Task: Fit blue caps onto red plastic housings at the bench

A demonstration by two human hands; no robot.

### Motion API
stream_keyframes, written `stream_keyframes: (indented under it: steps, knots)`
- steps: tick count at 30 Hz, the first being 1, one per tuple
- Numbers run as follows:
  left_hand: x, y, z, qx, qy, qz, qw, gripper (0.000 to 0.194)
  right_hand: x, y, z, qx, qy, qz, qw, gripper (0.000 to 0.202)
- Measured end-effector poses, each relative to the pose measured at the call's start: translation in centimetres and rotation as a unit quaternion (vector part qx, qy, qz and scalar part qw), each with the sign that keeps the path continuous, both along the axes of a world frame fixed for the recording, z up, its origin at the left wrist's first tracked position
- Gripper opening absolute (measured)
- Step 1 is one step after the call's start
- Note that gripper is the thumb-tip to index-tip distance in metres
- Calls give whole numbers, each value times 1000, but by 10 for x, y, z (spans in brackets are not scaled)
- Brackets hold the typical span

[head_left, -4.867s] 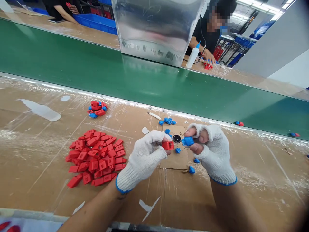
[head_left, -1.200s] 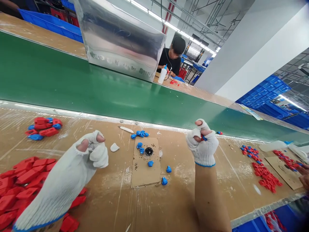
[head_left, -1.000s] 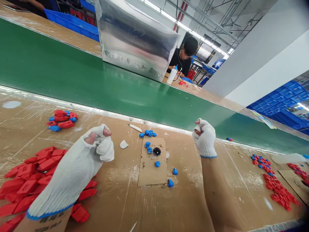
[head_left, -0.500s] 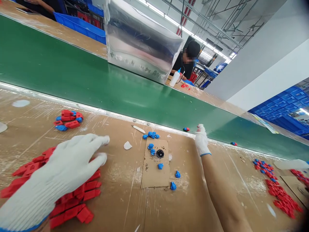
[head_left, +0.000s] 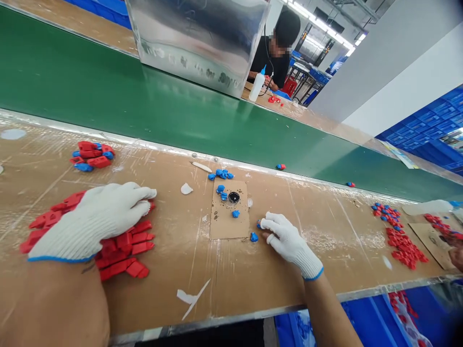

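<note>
My left hand (head_left: 112, 207), in a white knit glove, rests over a pile of red plastic parts (head_left: 125, 246). Its thumb and forefinger have come together at a red part (head_left: 152, 205) on the pile's right side. Right of the cardboard pad, my gloved right hand (head_left: 285, 236) has its fingertips closed around a small blue piece (head_left: 258, 224), mostly hidden by them. Another blue piece (head_left: 254, 237) lies just beside these fingers. On the cardboard pad (head_left: 227, 229) sit a round black disc (head_left: 234, 197) and several blue pieces (head_left: 220, 189).
A cluster of red-and-blue parts (head_left: 92, 156) lies at left. Beyond the bench edge runs a green belt (head_left: 181, 125) carrying two small red-and-blue parts. A metal housing (head_left: 195, 48) spans it. Across it sits a person (head_left: 278, 53) near a white bottle (head_left: 257, 86). More parts (head_left: 403, 246) lie at right.
My right hand has come back from the belt edge to the blue pieces beside the pad. My left thumb and forefinger have closed together over the red pile. The view has tilted downward.
</note>
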State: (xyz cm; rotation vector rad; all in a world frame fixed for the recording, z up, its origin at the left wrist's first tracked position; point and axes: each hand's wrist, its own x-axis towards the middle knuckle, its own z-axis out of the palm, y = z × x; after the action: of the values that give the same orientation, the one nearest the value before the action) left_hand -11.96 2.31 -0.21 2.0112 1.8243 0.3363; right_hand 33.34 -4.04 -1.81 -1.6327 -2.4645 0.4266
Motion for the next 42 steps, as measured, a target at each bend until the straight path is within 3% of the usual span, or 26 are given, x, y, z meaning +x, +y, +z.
stream_keyframes:
  steps: [2,4,8,13,16,19,22,26,32,37,39,42]
  knots:
    - [0,0,3,-52,135,-52,988,53,-3,8,-5,11,4,6,1000,20]
    - [0,0,6,-81,202,-81,973,58,-4,15,-8,7,17,28,999,22]
    - [6,1,14,-85,194,-76,974,53,-2,29,1,7,135,40,990,26]
    - [14,-2,23,-45,181,-75,980,52,-13,66,39,59,366,10,929,12]
    - [18,-5,27,-22,191,-77,978,57,-35,96,60,63,413,34,908,6]
    - [19,-6,30,-28,191,-45,980,59,-59,114,67,13,441,61,895,17]
    - [19,-7,30,-34,191,-21,981,56,-73,117,63,-6,400,115,909,10]
    - [18,-8,30,-32,199,7,979,53,-73,115,55,29,295,199,934,19]
    - [17,-3,28,19,158,22,987,41,-73,113,56,24,181,218,959,25]
    - [41,-5,25,129,-61,79,987,28,-79,107,50,19,122,133,983,23]
    - [58,-8,23,164,-159,66,971,27,-81,106,45,21,117,124,985,25]
    - [81,-10,19,155,-227,10,961,24,-84,107,43,15,105,121,987,24]
